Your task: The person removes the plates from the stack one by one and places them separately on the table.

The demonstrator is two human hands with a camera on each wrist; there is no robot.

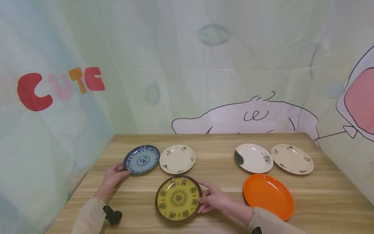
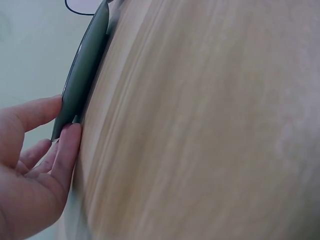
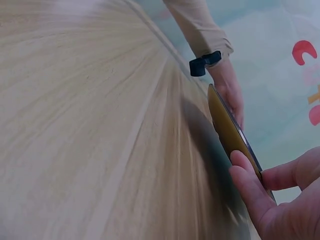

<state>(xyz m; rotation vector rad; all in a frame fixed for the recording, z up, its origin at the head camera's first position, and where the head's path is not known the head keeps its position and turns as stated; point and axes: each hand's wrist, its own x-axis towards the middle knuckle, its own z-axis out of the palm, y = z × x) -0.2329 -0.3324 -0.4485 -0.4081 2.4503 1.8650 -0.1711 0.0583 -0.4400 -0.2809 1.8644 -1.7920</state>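
My left hand pinches the near left rim of a blue patterned plate at the back left of the table. In the left wrist view, the thumb lies at the upper rim and the fingers reach under the edge. A yellow plate with a dark brown rim is gripped at its right edge by my right hand. From the right wrist view, this plate is raised above the wood, with a dark shadow under it.
Beside the blue plate lies a cream plate with small motifs. On the right are a white plate with a green patch, another cream plate and an orange plate. A printed curtain hangs behind the wooden table.
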